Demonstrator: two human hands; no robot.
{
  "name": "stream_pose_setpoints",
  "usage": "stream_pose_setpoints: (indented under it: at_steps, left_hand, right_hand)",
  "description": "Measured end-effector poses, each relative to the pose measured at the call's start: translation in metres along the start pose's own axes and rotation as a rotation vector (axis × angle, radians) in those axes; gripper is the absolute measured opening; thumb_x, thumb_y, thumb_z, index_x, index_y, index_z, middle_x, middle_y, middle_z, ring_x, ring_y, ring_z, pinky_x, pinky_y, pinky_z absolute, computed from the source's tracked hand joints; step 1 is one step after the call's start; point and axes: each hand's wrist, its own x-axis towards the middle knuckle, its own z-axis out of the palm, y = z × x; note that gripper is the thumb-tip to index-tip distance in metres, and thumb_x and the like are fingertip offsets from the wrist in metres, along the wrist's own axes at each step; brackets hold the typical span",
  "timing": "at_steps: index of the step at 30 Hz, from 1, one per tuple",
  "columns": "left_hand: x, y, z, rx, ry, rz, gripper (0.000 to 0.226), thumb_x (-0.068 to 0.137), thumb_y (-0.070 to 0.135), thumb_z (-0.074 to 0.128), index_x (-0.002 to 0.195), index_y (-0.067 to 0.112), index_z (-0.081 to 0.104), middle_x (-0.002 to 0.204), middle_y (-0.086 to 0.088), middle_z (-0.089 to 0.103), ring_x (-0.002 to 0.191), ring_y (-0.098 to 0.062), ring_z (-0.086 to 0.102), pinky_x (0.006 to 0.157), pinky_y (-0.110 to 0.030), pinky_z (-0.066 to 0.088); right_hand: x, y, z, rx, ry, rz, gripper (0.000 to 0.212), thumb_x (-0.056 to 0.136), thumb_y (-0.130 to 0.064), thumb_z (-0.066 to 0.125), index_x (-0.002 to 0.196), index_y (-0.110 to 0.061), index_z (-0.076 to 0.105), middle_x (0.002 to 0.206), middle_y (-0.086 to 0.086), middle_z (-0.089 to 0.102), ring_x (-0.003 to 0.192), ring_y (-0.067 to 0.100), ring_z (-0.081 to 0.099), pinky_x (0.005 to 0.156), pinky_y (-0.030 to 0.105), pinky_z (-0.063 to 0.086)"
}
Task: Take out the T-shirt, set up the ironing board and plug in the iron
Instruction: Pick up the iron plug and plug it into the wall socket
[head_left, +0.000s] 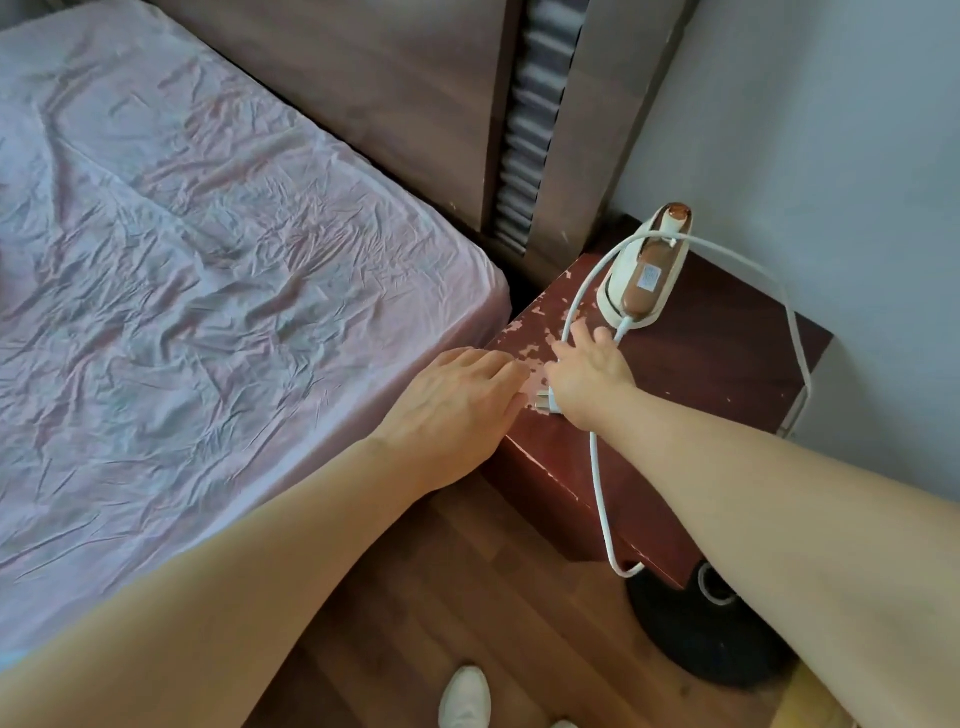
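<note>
A person's right hand (587, 371) closes around the iron (647, 270) cord's plug (545, 402) on a worn red counter (701, 364); the left hand (457, 395) rests flat, empty, fingers extended.

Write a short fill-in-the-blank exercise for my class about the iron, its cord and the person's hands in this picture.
1. The iron stands on its heel on the ____.
2. The plug lies under the ____ hand, on the chipped top.
3. The left hand rests at the corner of the pink ____.
4. The white cord hangs over the front edge toward the ____.

Missing words: nightstand; right; bed; floor
</note>
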Motion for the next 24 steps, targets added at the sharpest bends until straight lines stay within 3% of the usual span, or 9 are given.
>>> stream_pose_setpoints:
  at_steps: [4, 8, 13, 17, 20, 24]
  left_hand:
    - [0.011, -0.010, 0.006, -0.017, -0.025, -0.006, 0.031, 0.091, 0.026, 0.041, 0.105, 0.010, 0.064, 0.107, -0.004, 0.070, 0.100, -0.023, 0.066, 0.092, -0.035, 0.048]
    - [0.014, -0.015, 0.010, -0.006, -0.025, 0.015, 0.033, 0.092, 0.028, 0.038, 0.103, 0.010, 0.064, 0.105, -0.002, 0.070, 0.099, -0.022, 0.066, 0.091, -0.034, 0.048]
    - [0.022, -0.009, -0.001, 0.001, 0.036, 0.045, 0.038, 0.092, 0.030, 0.032, 0.098, 0.011, 0.065, 0.099, -0.002, 0.071, 0.090, -0.022, 0.067, 0.085, -0.034, 0.051]
    - [0.035, 0.013, -0.022, -0.016, 0.108, 0.083, 0.027, 0.093, 0.023, 0.042, 0.099, 0.010, 0.066, 0.098, -0.004, 0.072, 0.089, -0.023, 0.068, 0.086, -0.035, 0.051]
    - [0.047, 0.036, -0.035, -0.029, 0.136, 0.140, 0.021, 0.092, 0.018, 0.049, 0.100, 0.008, 0.066, 0.100, -0.007, 0.072, 0.090, -0.025, 0.068, 0.086, -0.038, 0.051]
    - [0.064, 0.077, -0.035, -0.041, 0.127, 0.244, 0.037, 0.093, 0.026, 0.033, 0.100, 0.010, 0.065, 0.097, -0.006, 0.071, 0.089, -0.025, 0.067, 0.085, -0.038, 0.052]
  right_hand:
    - [0.017, -0.001, 0.006, -0.025, -0.024, 0.008, 0.035, 0.093, -0.025, 0.046, 0.127, -0.024, 0.057, 0.143, 0.004, 0.042, 0.137, 0.033, 0.024, 0.105, 0.041, 0.027]
    - [0.024, 0.002, 0.005, -0.016, 0.006, 0.001, 0.033, 0.093, -0.018, 0.047, 0.123, -0.020, 0.059, 0.131, 0.004, 0.055, 0.133, 0.030, 0.031, 0.105, 0.040, 0.028]
    - [0.018, 0.017, -0.007, 0.327, 0.331, 0.051, 0.027, 0.094, -0.006, 0.040, 0.113, -0.011, 0.059, 0.114, 0.011, 0.060, 0.111, 0.033, 0.048, 0.093, 0.039, 0.037]
    - [-0.014, 0.041, -0.014, 0.612, 0.663, 0.308, 0.013, 0.093, -0.008, 0.052, 0.098, -0.005, 0.064, 0.089, 0.015, 0.068, 0.079, 0.034, 0.056, 0.070, 0.042, 0.045]
    - [-0.052, 0.059, -0.009, 0.787, 0.735, 0.524, 0.021, 0.096, -0.013, 0.049, 0.105, -0.001, 0.064, 0.096, 0.018, 0.068, 0.080, 0.035, 0.057, 0.070, 0.043, 0.045]
    - [-0.098, 0.075, 0.005, 1.068, 0.732, 0.792, 0.030, 0.101, -0.017, 0.039, 0.115, -0.001, 0.061, 0.111, 0.015, 0.064, 0.095, 0.034, 0.056, 0.077, 0.033, 0.038]
